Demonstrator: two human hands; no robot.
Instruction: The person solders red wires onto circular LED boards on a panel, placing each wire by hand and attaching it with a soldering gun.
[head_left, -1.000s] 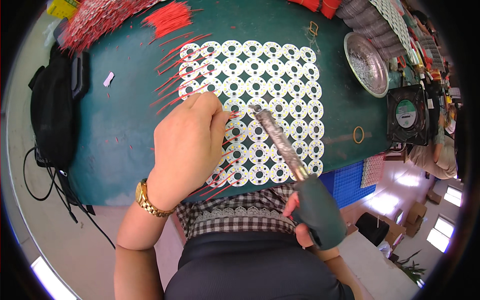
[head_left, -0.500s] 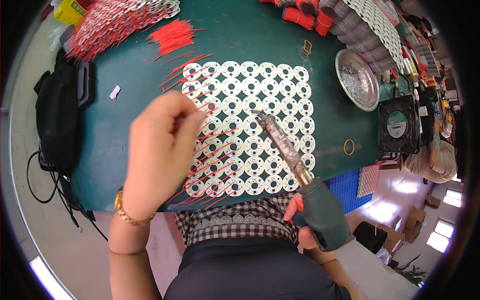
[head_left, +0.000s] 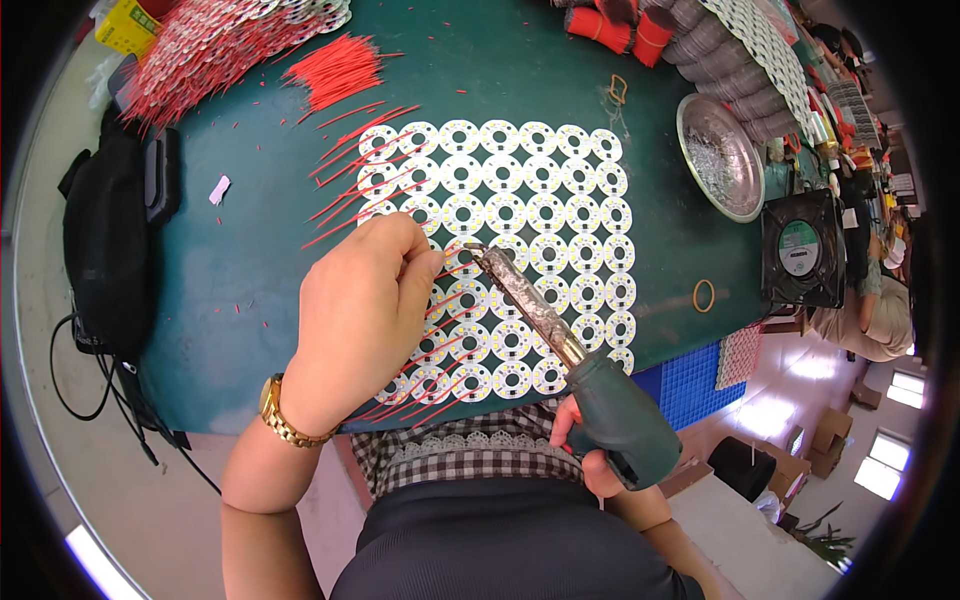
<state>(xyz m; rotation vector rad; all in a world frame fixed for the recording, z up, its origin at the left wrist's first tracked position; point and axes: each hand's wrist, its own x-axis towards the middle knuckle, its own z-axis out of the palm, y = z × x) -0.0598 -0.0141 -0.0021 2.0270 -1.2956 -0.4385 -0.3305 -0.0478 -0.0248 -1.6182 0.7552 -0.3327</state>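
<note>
A grid of round white LED circuit boards (head_left: 505,213), each with a hole in its middle, lies in front of me. Over its left-hand columns, thin red wires (head_left: 352,182) stick out leftward from the boards. My left hand (head_left: 360,305), a gold watch at its wrist, pinches a short red wire at a board in the second or third column; the fingertips hide most of the wire. My right hand (head_left: 600,474) grips the dark green handle of a soldering iron (head_left: 625,415). The iron's bent tip touches or hovers just above that board, beside my left fingertips.
A heap of loose red wires (head_left: 338,72) and a pile of wired boards (head_left: 215,55) lie at the far left. On the right are a metal bowl (head_left: 750,205), a black fan (head_left: 803,248) and a rubber band (head_left: 704,295). A black bag (head_left: 110,235) sits at the left edge.
My left hand has moved right and nearer to me, over the middle rows. The soldering iron's tip has shifted left and nearer, meeting the left fingertips.
</note>
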